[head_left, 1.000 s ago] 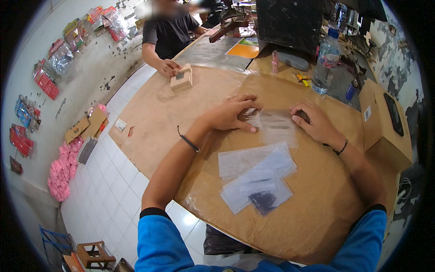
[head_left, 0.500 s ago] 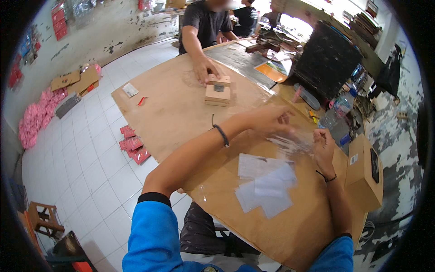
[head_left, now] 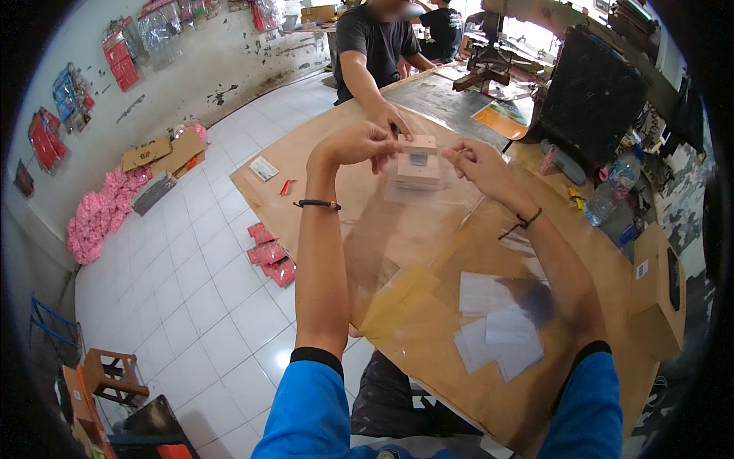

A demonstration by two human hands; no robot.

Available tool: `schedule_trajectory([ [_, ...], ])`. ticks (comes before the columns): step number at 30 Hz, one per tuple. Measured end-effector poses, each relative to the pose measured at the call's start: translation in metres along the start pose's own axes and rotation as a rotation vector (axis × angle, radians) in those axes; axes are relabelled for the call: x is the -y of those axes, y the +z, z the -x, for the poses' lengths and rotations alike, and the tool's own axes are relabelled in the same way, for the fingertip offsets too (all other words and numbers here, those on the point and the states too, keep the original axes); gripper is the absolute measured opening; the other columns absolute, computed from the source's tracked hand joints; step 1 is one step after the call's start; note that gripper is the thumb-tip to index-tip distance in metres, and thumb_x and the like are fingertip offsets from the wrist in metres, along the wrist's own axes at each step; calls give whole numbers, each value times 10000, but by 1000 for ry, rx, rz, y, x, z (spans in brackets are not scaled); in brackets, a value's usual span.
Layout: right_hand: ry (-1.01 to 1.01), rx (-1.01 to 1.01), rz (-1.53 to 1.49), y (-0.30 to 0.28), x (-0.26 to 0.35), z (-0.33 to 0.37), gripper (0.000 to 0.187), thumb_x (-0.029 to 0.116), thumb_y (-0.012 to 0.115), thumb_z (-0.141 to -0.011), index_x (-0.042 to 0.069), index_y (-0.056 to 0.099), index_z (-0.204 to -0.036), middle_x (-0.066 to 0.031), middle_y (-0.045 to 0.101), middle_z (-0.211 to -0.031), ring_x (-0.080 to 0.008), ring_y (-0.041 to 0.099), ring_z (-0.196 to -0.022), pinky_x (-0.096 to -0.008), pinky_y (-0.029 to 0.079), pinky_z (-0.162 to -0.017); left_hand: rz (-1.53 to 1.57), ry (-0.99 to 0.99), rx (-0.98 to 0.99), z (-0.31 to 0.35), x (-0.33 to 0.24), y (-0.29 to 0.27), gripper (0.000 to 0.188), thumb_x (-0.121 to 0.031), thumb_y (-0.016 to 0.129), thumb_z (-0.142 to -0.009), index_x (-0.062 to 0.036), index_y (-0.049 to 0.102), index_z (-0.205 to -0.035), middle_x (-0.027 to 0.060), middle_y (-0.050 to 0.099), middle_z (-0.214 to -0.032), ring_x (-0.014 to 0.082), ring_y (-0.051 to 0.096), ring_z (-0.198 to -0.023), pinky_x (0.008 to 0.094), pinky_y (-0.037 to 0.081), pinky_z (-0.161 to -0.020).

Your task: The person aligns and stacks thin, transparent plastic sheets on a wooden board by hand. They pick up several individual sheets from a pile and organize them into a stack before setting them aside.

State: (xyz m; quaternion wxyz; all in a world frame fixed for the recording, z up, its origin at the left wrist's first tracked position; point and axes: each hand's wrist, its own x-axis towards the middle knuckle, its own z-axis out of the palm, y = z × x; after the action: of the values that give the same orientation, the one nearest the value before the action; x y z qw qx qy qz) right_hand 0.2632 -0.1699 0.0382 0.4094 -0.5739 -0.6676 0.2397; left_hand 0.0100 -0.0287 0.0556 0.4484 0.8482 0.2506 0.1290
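My left hand and my right hand are raised over the table, level with each other. The fingers of both are pinched on a clear plastic sheet, which hangs between them, blurred and see-through. Behind it stands a stack of pale wooden blocks with a small grey metal piece on its front. A co-worker's hand rests at the back of that stack. Several whitish translucent sheets lie overlapping near my right forearm.
A brown-covered table spans the middle. Along its right side are a cardboard box, a plastic bottle and a black panel. Red packets lie beyond its left edge. A wooden stool stands lower left.
Both hands have moved from the right side of the table to the far middle, in front of the wooden stack. The clear plastic sheet has come along, now spread between them.
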Motion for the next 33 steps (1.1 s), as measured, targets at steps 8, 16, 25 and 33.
schedule_trajectory([
  [8, 174, 283, -174, 15, -76, -24, 235, 310, 668, -978, 82, 614, -998, 53, 557, -691, -23, 466, -580, -191, 340, -503, -7, -337, 216, -13, 45, 1, 445, -511, 673, -931, -88, 696, -794, -14, 683, -709, 90, 628, -648, 241, 456, -592],
  [16, 236, 416, -305, -7, -73, -23, 188, 257, 649, -984, 102, 567, -1051, 46, 563, -735, -24, 474, -589, -177, 346, -512, -114, -348, 184, -16, 27, 7, 399, -460, 656, -960, -115, 689, -762, -33, 670, -686, 72, 617, -657, 236, 447, -597],
  [25, 271, 309, -361, -2, -77, -28, 207, 211, 619, -987, 90, 527, -1128, 23, 573, -765, -51, 551, -612, -192, 427, -513, -119, -335, 148, -21, 37, 6, 464, -525, 634, -953, -133, 669, -708, -32, 654, -648, 64, 585, -611, 239, 423, -557],
  [33, 321, 166, -321, 0, -66, -20, 247, 220, 594, -997, 83, 503, -1182, 9, 582, -774, -68, 580, -597, -230, 468, -479, -110, -336, 106, -21, 36, 8, 465, -550, 567, -985, -149, 630, -758, -49, 636, -663, 66, 583, -595, 235, 399, -540],
])
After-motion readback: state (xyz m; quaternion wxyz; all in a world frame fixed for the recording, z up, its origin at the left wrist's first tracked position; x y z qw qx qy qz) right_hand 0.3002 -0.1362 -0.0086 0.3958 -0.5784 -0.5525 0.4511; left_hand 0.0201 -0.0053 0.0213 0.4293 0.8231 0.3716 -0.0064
